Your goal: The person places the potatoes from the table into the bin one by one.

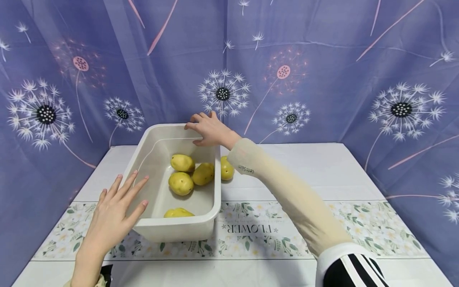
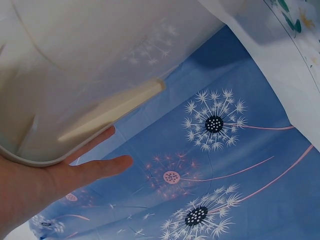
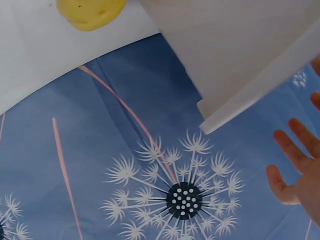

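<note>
A white plastic bin [image 1: 175, 229] stands on the table, with several yellow potatoes [image 1: 181, 183] lying inside it. One more potato [image 1: 226, 169] lies on the table against the bin's right side, partly hidden by the bin. My left hand [image 1: 114, 211] is at the bin's front left corner, its fingers spread and straight, holding nothing. In the left wrist view, its thumb and a finger show by the bin's rim. Above the back right corner of the bin is my right hand [image 1: 209, 129], fingers loosely bent and holding nothing; whether it touches the rim I cannot tell.
The white table [image 1: 287, 171] carries a floral printed band [image 1: 251, 207] across its middle. A purple-blue curtain [image 1: 179, 79] with dandelion prints hangs behind and at both sides, close to the bin's back edge.
</note>
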The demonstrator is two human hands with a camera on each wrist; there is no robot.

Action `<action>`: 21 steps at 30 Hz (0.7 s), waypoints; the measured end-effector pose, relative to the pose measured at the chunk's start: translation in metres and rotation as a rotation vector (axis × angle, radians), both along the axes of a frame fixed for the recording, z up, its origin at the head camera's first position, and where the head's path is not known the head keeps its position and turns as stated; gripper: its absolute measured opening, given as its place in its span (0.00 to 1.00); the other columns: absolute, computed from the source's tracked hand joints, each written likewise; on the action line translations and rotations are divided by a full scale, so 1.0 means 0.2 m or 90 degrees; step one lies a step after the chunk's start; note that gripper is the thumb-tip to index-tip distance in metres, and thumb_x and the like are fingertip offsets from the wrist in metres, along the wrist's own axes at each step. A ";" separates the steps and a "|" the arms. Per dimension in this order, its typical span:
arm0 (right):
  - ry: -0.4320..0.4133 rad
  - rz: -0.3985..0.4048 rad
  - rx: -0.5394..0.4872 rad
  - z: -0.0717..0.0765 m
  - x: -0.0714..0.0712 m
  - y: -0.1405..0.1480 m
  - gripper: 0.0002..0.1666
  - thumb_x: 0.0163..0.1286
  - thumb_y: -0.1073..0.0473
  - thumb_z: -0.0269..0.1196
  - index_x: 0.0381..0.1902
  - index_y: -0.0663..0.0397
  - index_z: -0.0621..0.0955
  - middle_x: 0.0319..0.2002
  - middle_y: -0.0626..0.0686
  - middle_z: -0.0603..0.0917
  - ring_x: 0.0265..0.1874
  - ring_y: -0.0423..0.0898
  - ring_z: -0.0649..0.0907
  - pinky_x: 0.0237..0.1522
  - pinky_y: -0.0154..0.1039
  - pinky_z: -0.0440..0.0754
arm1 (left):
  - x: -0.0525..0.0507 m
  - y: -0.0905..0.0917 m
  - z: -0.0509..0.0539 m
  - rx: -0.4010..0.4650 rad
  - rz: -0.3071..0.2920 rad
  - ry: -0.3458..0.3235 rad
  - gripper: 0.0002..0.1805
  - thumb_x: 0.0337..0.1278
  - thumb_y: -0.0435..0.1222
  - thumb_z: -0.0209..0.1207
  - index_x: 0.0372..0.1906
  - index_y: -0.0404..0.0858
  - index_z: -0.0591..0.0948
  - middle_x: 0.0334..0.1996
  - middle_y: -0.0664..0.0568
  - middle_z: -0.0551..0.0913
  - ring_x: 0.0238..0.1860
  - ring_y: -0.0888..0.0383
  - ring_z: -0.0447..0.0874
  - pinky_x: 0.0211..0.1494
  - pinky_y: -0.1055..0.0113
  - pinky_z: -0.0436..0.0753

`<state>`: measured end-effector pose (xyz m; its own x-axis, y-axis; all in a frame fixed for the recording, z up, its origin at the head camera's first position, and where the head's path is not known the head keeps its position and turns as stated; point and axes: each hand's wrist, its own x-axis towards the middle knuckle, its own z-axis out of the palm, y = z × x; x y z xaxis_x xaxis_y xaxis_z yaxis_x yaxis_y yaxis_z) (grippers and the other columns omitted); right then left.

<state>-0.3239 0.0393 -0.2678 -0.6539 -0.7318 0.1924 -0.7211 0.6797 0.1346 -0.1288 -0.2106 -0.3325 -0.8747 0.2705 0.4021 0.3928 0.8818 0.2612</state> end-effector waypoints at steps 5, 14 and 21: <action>0.017 0.010 -0.003 -0.02 0.00 0.03 0.25 0.58 0.48 0.59 0.55 0.41 0.73 0.55 0.51 0.72 0.53 0.49 0.69 0.50 0.53 0.64 | 0.00 0.00 0.00 -0.001 0.001 -0.001 0.29 0.58 0.49 0.50 0.66 0.56 0.61 0.67 0.46 0.58 0.69 0.40 0.45 0.56 0.28 0.49; 0.046 0.022 -0.009 -0.02 0.01 0.10 0.23 0.58 0.49 0.58 0.53 0.42 0.75 0.53 0.51 0.73 0.50 0.49 0.71 0.47 0.50 0.64 | 0.00 0.00 0.00 -0.004 0.003 0.001 0.29 0.58 0.49 0.50 0.66 0.56 0.61 0.68 0.46 0.58 0.69 0.40 0.45 0.57 0.29 0.50; 0.057 0.023 0.009 -0.04 0.03 0.15 0.22 0.59 0.48 0.57 0.52 0.42 0.75 0.54 0.52 0.73 0.50 0.50 0.72 0.49 0.52 0.63 | 0.00 0.00 0.00 -0.004 0.004 0.001 0.29 0.58 0.49 0.50 0.66 0.56 0.60 0.68 0.46 0.58 0.69 0.40 0.45 0.56 0.29 0.50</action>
